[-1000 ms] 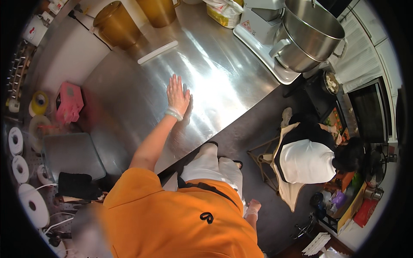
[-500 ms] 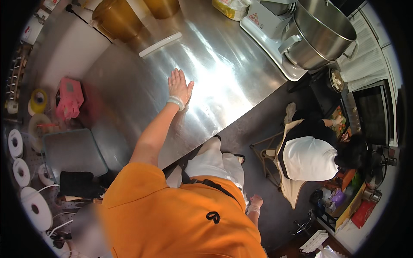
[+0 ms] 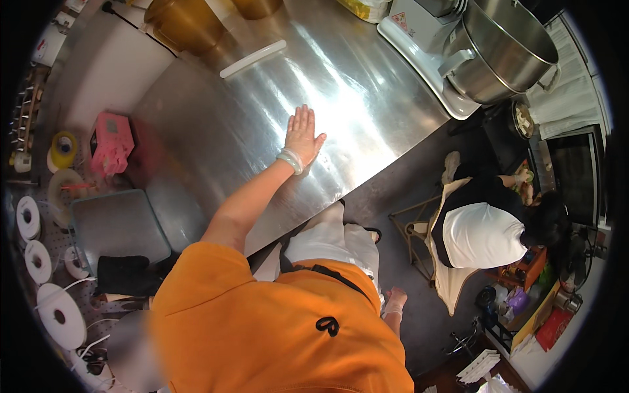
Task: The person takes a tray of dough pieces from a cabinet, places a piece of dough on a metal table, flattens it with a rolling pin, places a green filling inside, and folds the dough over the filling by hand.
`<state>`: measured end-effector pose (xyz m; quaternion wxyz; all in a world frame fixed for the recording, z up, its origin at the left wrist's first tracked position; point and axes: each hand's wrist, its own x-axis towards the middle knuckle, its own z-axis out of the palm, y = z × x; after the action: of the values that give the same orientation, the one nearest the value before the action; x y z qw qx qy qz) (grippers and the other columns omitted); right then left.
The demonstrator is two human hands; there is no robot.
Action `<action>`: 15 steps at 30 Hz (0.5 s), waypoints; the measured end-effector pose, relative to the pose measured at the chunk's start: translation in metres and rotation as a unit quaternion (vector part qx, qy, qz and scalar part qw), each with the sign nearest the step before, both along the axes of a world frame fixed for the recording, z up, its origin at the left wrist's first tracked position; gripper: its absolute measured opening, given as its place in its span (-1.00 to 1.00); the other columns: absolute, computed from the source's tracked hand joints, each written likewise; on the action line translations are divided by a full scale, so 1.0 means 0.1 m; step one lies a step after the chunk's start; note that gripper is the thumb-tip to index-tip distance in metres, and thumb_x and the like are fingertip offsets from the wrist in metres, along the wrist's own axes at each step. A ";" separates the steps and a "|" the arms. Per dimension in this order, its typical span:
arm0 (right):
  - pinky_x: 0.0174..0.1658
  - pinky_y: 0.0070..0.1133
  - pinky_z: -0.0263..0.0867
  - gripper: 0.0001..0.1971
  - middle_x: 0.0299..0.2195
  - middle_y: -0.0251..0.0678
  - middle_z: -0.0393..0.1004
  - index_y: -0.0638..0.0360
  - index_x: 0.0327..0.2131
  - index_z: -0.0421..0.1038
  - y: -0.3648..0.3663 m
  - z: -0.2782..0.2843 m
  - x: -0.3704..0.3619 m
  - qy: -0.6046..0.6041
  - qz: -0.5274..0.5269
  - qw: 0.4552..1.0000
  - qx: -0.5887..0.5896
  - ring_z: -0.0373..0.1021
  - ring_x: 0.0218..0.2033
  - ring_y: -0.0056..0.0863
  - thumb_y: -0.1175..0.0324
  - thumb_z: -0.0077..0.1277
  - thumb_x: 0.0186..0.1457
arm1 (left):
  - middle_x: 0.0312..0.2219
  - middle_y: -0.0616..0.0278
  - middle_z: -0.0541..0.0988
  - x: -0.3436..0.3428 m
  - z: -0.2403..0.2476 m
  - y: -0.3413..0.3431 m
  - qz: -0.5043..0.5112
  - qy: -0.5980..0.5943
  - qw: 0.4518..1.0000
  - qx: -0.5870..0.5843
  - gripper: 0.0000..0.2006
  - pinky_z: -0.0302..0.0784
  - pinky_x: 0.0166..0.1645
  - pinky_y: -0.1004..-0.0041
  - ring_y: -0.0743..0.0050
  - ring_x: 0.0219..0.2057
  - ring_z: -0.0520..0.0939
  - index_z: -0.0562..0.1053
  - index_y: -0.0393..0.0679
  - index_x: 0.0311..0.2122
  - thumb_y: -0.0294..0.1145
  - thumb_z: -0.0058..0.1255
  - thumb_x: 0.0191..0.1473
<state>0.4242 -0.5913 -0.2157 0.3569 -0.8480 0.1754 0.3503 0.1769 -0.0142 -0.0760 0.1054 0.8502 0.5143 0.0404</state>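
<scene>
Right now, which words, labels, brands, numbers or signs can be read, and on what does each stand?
None can be read as words or numbers.
Mixer: small label with a red warning triangle, print too small to read.
Orange shirt: black looped mark, no readable letters.

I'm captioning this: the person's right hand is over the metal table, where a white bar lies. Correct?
Wrong hand: the head view shows the left hand over the metal table, where the white bar lies; the right hand is away from it.

Left hand (image 3: 303, 139) palm down on steel table (image 3: 196, 137); white bar (image 3: 253, 59) beyond; right hand (image 3: 395, 300) beside pale trousers (image 3: 327, 245).
</scene>
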 end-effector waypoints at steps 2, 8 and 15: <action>-0.59 -0.63 0.21 -0.89 -0.51 -0.33 0.45 0.23 -0.31 0.43 0.14 0.11 0.03 0.014 0.007 0.999 -0.030 0.34 -0.65 -0.55 0.46 0.00 0.05 | 0.28 -0.21 -0.13 0.11 0.04 -0.08 -0.029 0.000 1.000 -0.007 -0.27 -0.27 0.36 0.17 -0.11 0.32 -0.16 -0.09 -0.39 0.26 -0.02 -0.28 0.19; -0.53 -0.64 0.31 -0.83 -0.41 -0.27 0.47 0.34 -0.23 0.41 0.33 0.24 0.17 0.019 0.055 0.997 -0.042 0.38 -0.60 -0.53 0.49 0.00 0.09 | 0.27 -0.22 -0.12 0.37 -0.02 -0.28 -0.093 -0.027 0.995 0.001 -0.28 -0.26 0.36 0.18 -0.11 0.32 -0.13 -0.07 -0.42 0.25 -0.02 -0.30 0.19; -0.51 -0.64 0.37 -0.77 -0.34 -0.23 0.48 0.41 -0.19 0.39 0.43 0.25 0.21 0.026 0.049 0.998 -0.024 0.41 -0.56 -0.51 0.47 0.04 0.10 | 0.27 -0.18 -0.08 0.51 0.00 -0.29 -0.185 -0.018 0.983 -0.006 -0.26 -0.25 0.36 0.21 -0.04 0.32 -0.11 -0.06 -0.41 0.25 0.03 -0.31 0.19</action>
<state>0.4457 -0.5486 -0.1902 0.3141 -0.8547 0.1516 0.3846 0.2284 -0.0436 -0.0757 0.1255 0.9290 0.3468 0.0320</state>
